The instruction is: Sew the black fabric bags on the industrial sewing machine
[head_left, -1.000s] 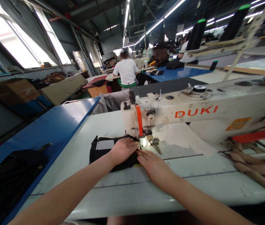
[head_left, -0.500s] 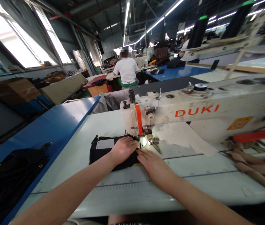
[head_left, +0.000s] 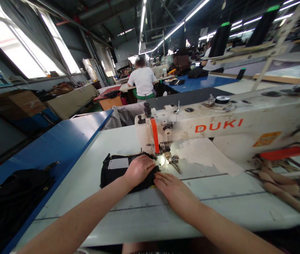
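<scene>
A black fabric pouch [head_left: 112, 178] with a pale rectangular patch [head_left: 118, 163] and a zip along its far edge lies on the sewing machine's table. My left hand [head_left: 140, 170] grips the pouch's right part from above, its fingers bent and close to the presser foot. Beside the pouch's right edge, my right hand [head_left: 172, 187] rests low with fingers stretched out, their tips touching the cloth. The sewing machine [head_left: 218, 118] stands just beyond both hands, its lit needle plate [head_left: 161, 161] right of the pouch. My fingers hide the pouch's right end in part.
Pale sheets [head_left: 208, 155] lie under the machine arm. A blue table [head_left: 67, 135] adjoins on the left, with black fabric items [head_left: 14, 197] on it. Tan straps [head_left: 279, 185] hang at the right. A person in a white shirt [head_left: 142, 82] sits ahead, facing away.
My right hand's fingertips have slid slightly back from the needle along the pouch's edge. My left hand stays on the pouch, nearly unmoved. The camera view has shifted a little.
</scene>
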### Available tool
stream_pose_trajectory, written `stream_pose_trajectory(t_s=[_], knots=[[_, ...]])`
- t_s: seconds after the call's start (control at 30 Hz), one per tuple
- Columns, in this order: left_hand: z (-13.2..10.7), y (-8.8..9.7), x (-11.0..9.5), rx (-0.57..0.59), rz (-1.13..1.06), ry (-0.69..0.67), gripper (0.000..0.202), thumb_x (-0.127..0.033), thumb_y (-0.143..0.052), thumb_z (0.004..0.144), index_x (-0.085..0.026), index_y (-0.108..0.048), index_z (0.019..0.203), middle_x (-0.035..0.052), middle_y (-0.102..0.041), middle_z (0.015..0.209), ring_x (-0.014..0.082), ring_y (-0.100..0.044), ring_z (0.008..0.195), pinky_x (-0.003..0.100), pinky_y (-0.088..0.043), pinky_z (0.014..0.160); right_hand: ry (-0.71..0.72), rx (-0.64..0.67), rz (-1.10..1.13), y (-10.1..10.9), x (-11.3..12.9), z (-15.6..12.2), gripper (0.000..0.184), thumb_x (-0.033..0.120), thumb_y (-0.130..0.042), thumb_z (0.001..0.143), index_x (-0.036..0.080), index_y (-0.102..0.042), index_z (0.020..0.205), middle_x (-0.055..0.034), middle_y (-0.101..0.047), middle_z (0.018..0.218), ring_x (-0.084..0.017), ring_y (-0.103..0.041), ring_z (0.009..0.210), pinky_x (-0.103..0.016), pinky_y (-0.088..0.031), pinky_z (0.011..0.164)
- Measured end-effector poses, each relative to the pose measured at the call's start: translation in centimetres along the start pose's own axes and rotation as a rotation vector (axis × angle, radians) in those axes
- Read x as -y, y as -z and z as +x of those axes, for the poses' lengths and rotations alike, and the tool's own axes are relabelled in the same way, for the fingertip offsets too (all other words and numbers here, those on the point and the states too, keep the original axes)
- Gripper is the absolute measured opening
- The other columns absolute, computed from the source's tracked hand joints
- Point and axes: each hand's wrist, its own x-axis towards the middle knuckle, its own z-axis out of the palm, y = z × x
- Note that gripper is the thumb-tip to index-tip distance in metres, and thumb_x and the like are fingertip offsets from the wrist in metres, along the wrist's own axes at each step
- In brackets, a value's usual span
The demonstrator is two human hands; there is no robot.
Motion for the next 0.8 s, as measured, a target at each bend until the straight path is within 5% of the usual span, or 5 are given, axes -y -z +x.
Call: stream_pose_trajectory(t_s=[0.2,0.6,0.8], knots=[[0.3,0.9,-0.9,0.182,0.030,-0.124,0.023,-0.023,-0.042,0.094,-0.014,-0.063,0.092,0.0059,-0.064,0.083,0.0166,-0.058,0.084,0.031,-0.047,0.082,-0.011,0.008,0.022,0.1,0.0,0.0,0.038,-0.001,-0.049,0.078,0.009,-0.061,0.112,-0.0158,-0.061,0.121,-0.025,-0.055,0.113,-0.041,-0.043,0.099],[-0.5,1.3,-1.8,0.224,0.031,-0.055,0.017,-0.018,-0.047,0.092,-0.014,-0.060,0.100,0.0076,-0.064,0.095,0.0193,-0.058,0.096,0.035,-0.047,0.088,0.068,0.059,0.189,1.2,-1.1,-1.2,0.045,0.000,-0.040,0.082,0.014,-0.056,0.121,-0.0102,-0.056,0.128,-0.019,-0.049,0.120,-0.036,-0.039,0.103],[-1.0,1.6,-2.7,0.244,0.025,0.018,0.027,-0.008,-0.045,0.086,-0.013,-0.058,0.108,0.0104,-0.063,0.103,0.0218,-0.056,0.102,0.039,-0.046,0.092,0.004,-0.033,0.127,2.5,-3.4,-0.1,0.033,0.004,-0.045,0.084,0.018,-0.063,0.108,-0.0078,-0.065,0.106,-0.021,-0.054,0.103,-0.040,-0.043,0.093]])
